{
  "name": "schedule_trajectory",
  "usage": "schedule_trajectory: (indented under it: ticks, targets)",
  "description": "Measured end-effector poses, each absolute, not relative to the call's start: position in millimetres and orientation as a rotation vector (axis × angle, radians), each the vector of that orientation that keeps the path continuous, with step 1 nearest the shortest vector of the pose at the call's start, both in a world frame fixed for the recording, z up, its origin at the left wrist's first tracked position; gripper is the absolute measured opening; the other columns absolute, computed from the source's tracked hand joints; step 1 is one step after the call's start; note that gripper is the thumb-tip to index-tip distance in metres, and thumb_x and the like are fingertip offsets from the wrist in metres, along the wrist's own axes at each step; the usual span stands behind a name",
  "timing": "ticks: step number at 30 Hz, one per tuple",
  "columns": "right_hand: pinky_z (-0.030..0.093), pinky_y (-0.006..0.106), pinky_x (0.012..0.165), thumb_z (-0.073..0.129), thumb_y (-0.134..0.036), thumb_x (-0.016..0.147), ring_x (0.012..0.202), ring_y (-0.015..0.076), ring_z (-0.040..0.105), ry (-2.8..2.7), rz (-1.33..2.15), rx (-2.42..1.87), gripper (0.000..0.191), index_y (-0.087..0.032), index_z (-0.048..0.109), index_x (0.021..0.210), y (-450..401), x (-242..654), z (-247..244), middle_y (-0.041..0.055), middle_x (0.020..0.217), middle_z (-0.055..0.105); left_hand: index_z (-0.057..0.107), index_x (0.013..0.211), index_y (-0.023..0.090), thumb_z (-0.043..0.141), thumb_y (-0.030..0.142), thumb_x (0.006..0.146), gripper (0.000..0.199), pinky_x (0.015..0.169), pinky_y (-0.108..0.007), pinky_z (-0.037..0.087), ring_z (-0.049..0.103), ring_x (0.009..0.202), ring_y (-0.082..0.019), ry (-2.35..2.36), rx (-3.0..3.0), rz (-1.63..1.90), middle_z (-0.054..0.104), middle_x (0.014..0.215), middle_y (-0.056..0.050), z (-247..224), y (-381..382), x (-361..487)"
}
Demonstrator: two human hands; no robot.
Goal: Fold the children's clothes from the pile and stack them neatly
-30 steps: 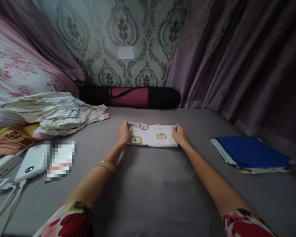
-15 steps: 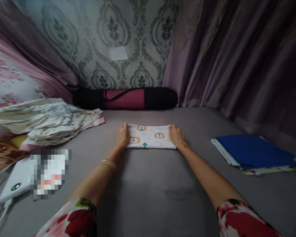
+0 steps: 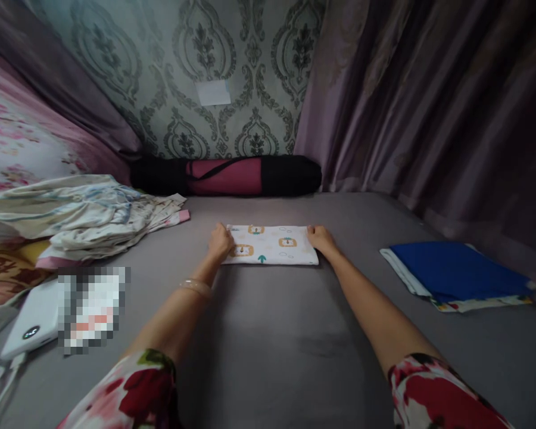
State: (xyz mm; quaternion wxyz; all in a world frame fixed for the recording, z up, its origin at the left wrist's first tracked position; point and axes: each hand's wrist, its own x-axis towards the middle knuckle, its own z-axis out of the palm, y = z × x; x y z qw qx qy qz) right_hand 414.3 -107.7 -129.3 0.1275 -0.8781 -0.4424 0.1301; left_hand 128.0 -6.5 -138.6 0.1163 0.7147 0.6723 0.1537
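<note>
A white cloth (image 3: 272,245) with orange lion faces and green leaf prints lies folded into a flat rectangle on the grey sheet (image 3: 286,345). My left hand (image 3: 221,242) is closed on its left end, near the far corner. At the opposite end my right hand (image 3: 322,239) pinches the far right corner, and the near right corner shows free of the fingers.
Folded blue cloth (image 3: 460,269) lies over lighter cloths at the right. Crumpled clothes (image 3: 111,217) are heaped at the left, with a white power bank (image 3: 38,316) and cables nearer. A black and maroon bag (image 3: 226,177) lies along the patterned wall.
My right hand's fingers have drawn in at the far right corner, and my left hand has shifted slightly left. The cloth's near edge lies a little straighter. The camera view has shifted slightly.
</note>
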Motion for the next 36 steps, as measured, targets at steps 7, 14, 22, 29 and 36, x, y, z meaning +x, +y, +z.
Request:
schedule_trajectory:
  ticks: [7,14,22,29,36]
  targets:
    - [0.041,0.039,0.098,0.028,-0.028,0.101,0.12,0.0279,0.055,-1.508,0.05,-2.425,0.043,-0.01,0.055,0.128,-121,383,-116,0.0207,0.13,0.059,0.05,0.121,0.007,0.037,0.023,0.096,0.033,0.097,-0.042,0.043,0.056,0.116,-0.031,1.679,2.539,0.565,0.058,0.12,-0.023,-129,-39,151]
    - [0.009,0.048,0.119,0.028,-0.024,0.097,0.147,0.0254,0.017,-2.125,0.068,-2.057,0.055,-0.01,0.033,0.15,-110,310,-133,0.0116,0.158,0.029,0.045,0.135,0.007,0.033,0.018,0.095,0.043,0.113,-0.045,0.029,0.041,0.135,-0.028,1.273,2.737,0.472,0.051,0.139,-0.021,-147,-61,193]
    - [0.012,0.05,0.118,0.026,-0.027,0.097,0.146,0.025,0.021,-2.112,0.104,-2.067,0.057,-0.012,0.03,0.152,-104,302,-149,0.0084,0.159,0.027,0.035,0.148,0.01,0.024,0.033,0.101,0.053,0.118,-0.049,0.019,0.024,0.146,-0.028,1.368,2.737,0.25,0.032,0.156,-0.016,-158,-51,177]
    - [0.013,0.047,0.119,0.025,-0.034,0.1,0.147,0.0251,0.019,-2.09,0.074,-2.126,0.058,-0.008,0.032,0.151,-110,318,-150,0.012,0.158,0.027,0.033,0.149,0.016,0.028,0.049,0.099,0.06,0.117,-0.048,0.021,0.028,0.144,-0.029,1.454,2.722,0.296,0.035,0.155,-0.016,-159,-42,155]
    - [0.014,0.043,0.119,0.022,-0.037,0.101,0.146,0.0255,0.02,-1.984,0.03,-2.263,0.06,-0.005,0.029,0.151,-121,353,-154,0.0156,0.159,0.025,0.033,0.148,0.012,0.027,0.052,0.098,0.065,0.117,-0.048,0.02,0.022,0.147,-0.029,1.489,2.624,0.236,0.03,0.157,-0.017,-155,-32,131]
